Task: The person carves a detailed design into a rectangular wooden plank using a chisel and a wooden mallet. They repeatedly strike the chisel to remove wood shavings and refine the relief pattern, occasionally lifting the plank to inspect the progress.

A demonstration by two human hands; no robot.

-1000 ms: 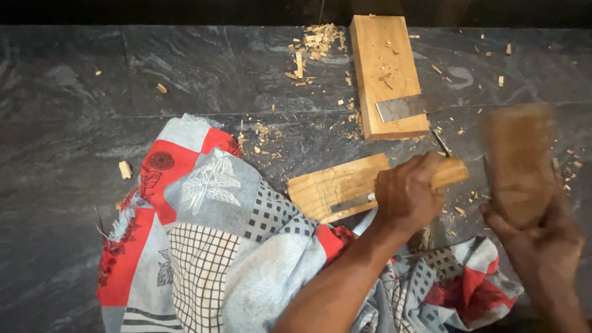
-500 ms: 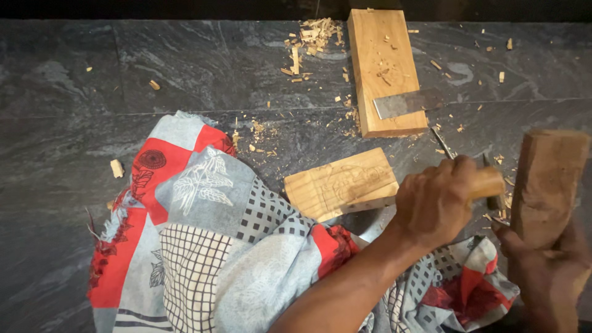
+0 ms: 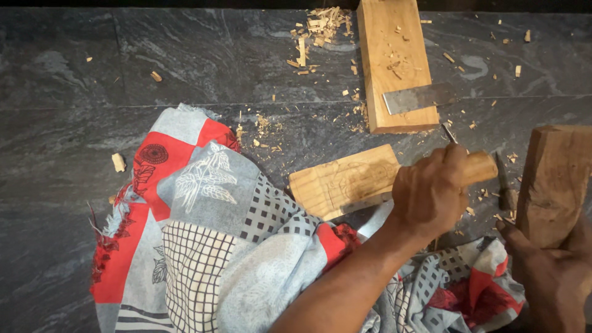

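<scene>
Head view: the carved panel lies on the dark floor, long axis running left to right, just left of the left hand. That hand is wrapped tight round a wooden handle. Well right of the panel, the right hand clasps an upright wooden block.

A round, pale wooden tool handle lies nearly level, clasped at the edge of a flat carved light-wood panel, while a thick brown wooden block stands upright, held from below.
</scene>
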